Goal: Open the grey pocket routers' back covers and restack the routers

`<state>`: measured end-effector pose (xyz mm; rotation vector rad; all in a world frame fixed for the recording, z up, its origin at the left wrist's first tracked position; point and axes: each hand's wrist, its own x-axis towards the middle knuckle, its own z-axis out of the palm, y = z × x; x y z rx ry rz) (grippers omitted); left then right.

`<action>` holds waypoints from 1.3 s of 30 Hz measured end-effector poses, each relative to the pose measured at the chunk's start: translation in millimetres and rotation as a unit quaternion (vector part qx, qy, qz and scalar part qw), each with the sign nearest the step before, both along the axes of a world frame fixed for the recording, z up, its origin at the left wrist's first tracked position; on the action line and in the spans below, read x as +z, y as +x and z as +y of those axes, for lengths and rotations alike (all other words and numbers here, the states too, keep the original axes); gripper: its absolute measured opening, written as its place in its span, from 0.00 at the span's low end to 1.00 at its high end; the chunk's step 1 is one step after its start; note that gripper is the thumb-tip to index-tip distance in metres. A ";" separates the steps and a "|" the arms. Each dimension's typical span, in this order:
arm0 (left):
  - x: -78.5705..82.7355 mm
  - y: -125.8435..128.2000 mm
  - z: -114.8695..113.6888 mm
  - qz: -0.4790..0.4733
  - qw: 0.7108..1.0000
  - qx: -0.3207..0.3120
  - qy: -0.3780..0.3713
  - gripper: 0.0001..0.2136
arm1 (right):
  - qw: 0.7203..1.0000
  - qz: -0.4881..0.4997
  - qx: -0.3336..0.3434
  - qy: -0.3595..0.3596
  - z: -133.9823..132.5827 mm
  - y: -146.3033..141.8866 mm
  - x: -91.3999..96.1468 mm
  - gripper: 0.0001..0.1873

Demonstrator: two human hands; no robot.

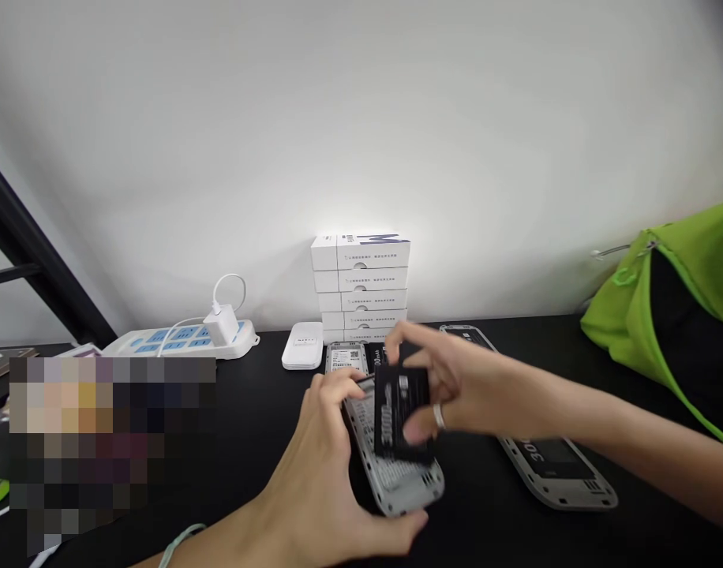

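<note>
My right hand point(441, 386), with a ring on one finger, grips a black battery point(391, 426) with white lettering, slightly blurred. The battery is tilted over an opened grey device casing point(406, 498), hiding part of its inside; I cannot tell whether they touch. My left hand point(338, 473) spans the casing's left side, fingers at its far end and thumb against its near end. Right of it lies another grey casing point(566, 497) with a black battery in it, partly covered by my right forearm. Behind my hands, a third casing point(345, 355) shows a white label.
A stack of white boxes point(367, 280) stands against the wall. Beside it lies a rounded white device point(303, 345). A power strip point(177, 341) with a plugged-in white charger point(221, 324) is at the back left. A green bag point(627, 308) sits on the right. The lower left is pixelated.
</note>
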<state>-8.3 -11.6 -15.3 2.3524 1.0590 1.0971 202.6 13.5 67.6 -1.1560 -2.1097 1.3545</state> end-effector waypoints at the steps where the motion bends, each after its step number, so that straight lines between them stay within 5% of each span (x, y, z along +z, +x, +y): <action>1: -0.2 -0.6 1.0 -0.002 0.999 0.038 -0.013 0.40 | 0.999 0.039 -0.026 -0.009 10.5 2.3 -0.8 0.27; 4: 0.4 -2.3 4.6 0.025 0.992 0.115 -0.042 0.34 | 0.990 0.027 -0.131 0.042 39.2 10.0 -12.7 0.25; 7: 0.6 -2.9 8.0 0.066 0.989 0.123 -0.055 0.30 | 0.984 -0.036 -0.167 0.050 53.4 15.4 -31.1 0.18; 12: -3.2 -4.1 13.2 0.082 0.981 0.128 -0.123 0.17 | 0.988 -0.080 -0.122 0.058 53.4 16.3 -47.6 0.34; 20: -8.6 -8.7 21.6 0.050 0.981 0.115 -0.146 0.15 | 0.938 -0.201 -0.074 0.272 52.2 10.8 -65.9 0.25; 26: -8.5 -10.9 25.5 0.025 0.985 0.095 -0.140 0.19 | 0.930 -0.247 -0.044 0.270 56.9 31.9 -27.1 0.31; 30: -7.9 -9.3 22.3 0.026 0.985 0.109 -0.135 0.20 | 0.907 -0.363 -0.021 0.215 66.5 70.8 4.0 0.49; 33: -7.2 -6.6 17.3 0.035 0.988 0.116 -0.095 0.20 | 0.891 -0.428 -0.022 0.152 72.7 90.5 9.5 0.62; 39: 0.9 -4.7 8.7 0.083 0.993 0.079 0.007 0.17 | 0.886 -0.436 -0.043 0.150 63.1 79.8 17.1 0.56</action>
